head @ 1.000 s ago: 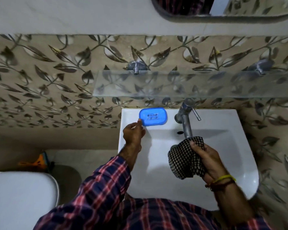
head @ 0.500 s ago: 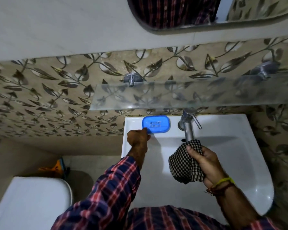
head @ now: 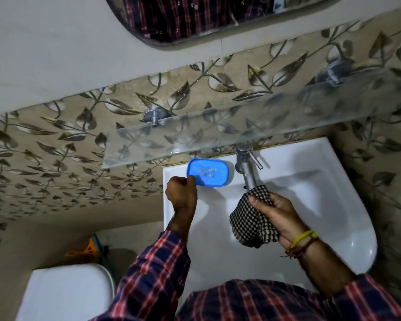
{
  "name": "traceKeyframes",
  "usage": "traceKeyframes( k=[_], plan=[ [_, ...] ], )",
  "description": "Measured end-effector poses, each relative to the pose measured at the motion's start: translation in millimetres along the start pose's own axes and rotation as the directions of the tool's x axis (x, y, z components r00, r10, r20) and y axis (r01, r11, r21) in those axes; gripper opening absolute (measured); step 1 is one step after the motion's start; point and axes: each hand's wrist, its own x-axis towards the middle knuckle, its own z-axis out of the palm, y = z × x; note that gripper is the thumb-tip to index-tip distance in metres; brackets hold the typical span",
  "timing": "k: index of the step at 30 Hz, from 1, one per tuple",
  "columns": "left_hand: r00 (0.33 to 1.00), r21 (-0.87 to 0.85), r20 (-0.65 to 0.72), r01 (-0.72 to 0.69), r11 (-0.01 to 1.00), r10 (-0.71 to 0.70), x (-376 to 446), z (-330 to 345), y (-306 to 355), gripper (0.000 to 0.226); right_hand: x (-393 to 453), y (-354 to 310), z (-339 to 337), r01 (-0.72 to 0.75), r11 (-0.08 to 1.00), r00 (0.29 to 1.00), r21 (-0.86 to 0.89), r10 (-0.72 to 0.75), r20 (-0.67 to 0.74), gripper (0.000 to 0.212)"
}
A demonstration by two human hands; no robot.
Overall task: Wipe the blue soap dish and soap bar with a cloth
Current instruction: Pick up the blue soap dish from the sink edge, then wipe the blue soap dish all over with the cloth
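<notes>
On the back left corner of the white sink, beside the metal tap and under the glass shelf, the blue soap dish is seated. Its near left edge is touched by the left hand, whose fingers are curled; whether the rim is pinched cannot be told. Over the basin, the checked cloth is grasped by the right hand, fingers clenched around it.

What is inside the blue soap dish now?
The soap dish on the sink rim shows only small drain holes in its floor; no soap bar is visible. The left hand touches its near left edge and covers that corner.
</notes>
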Motion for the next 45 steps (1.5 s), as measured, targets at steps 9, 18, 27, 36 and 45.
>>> traceKeyframes(
  k=[9, 18, 27, 36, 45],
  plan=[
    [0.961, -0.599, 0.268, 0.22, 0.77, -0.066, -40.0, -37.0, -34.2, 0.01, -25.8, -16.4, -25.9, 0.142, 0.982, 0.982, -0.124, -0.156, -0.109, 0.026],
    [0.819, -0.754, 0.552, 0.571, 0.326, -0.156, -63.5, -49.3, -41.3, 0.028, -39.5, -24.8, -17.0, -0.12, 0.985, 0.991, 0.126, 0.111, 0.077, 0.044],
    [0.717, -0.703, 0.697, 0.688, 0.179, -0.018, -72.0, -35.5, -33.4, 0.045, -42.7, -16.0, 8.5, -0.081, 0.992, 0.997, 0.091, 0.082, -0.005, 0.035],
    [0.573, -0.577, 0.814, 0.784, 0.228, 0.091, -72.9, -17.6, -18.5, 0.068, -40.6, -14.0, 16.3, 0.082, 0.995, 0.995, 0.052, -0.079, -0.057, 0.035],
    [0.459, -0.475, 0.879, 0.815, 0.332, 0.133, -81.8, -6.2, -11.8, 0.073, -36.4, -22.0, 9.5, 0.16, 0.984, 0.987, 0.075, -0.161, 0.0, 0.027]
  ],
)
